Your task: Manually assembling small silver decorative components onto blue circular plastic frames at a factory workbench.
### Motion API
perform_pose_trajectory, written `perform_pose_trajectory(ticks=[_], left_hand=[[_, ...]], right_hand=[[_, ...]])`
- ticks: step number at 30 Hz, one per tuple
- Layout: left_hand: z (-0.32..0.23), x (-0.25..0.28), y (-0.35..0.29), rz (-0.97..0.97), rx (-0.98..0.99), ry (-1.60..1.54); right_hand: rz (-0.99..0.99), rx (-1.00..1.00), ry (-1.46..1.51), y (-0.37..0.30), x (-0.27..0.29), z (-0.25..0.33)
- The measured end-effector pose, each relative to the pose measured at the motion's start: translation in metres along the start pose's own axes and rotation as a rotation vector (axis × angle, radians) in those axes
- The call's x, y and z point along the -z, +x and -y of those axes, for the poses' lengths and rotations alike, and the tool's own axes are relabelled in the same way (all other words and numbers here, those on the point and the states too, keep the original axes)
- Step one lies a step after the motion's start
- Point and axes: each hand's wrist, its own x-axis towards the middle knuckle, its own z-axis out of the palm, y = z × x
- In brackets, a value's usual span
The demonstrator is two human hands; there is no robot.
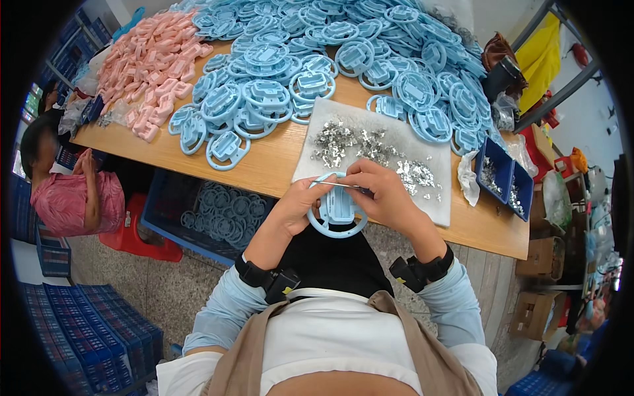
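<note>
At the table's near edge, my left hand (pixel 294 203) is closed on the left rim of a light blue round plastic part (pixel 341 210), which has a raised rectangular housing inside its ring. My right hand (pixel 389 199) pinches a thin metal tool (pixel 345 185), possibly tweezers, with a dark end near the palm. Its tip reaches across the upper part of the ring to my left thumb. Whether the tip grips anything is too small to tell. Small shiny metal pieces (pixel 333 142) lie in heaps on a whitish foam sheet (pixel 305 158) just beyond my hands.
Light blue parts (pixel 264 56) pile over the wooden table (pixel 281 146); pink parts (pixel 148 59) lie at left. Blue bins (pixel 495 168) of metal pieces stand right. A blue crate (pixel 165 218) sits below. Another person (pixel 76 195) is at left, near a red stool (pixel 139 231).
</note>
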Motion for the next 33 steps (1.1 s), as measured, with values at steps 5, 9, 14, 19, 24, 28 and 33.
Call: perform_pose_trajectory(ticks=[5, 9, 14, 19, 24, 28, 33], left_hand=[[0.003, 0.000, -0.003, -0.049, -0.007, -0.013], [0.000, -0.003, -0.005, -0.106, -0.003, 0.037], [0.006, 0.002, -0.002, -0.201, -0.081, 0.195], [0.001, -0.002, -0.005, -0.239, -0.068, 0.134], [0.008, 0.008, -0.006, -0.172, -0.083, 0.149], [0.014, 0.019, -0.007, -0.204, -0.121, 0.159], [0.015, 0.023, -0.011, -0.210, -0.123, 0.066]], right_hand=[[-0.095, -0.133, 0.042, -0.005, -0.011, 0.006], [-0.170, -0.121, -0.017, -0.011, -0.024, -0.002], [-0.200, -0.130, -0.134, -0.015, -0.035, 0.005], [-0.206, -0.318, 0.179, -0.007, -0.035, -0.010], [-0.157, -0.246, 0.038, -0.001, -0.045, -0.019], [-0.206, -0.241, -0.009, -0.006, -0.048, -0.014], [-0.142, -0.183, -0.210, -0.035, -0.052, 0.000]])
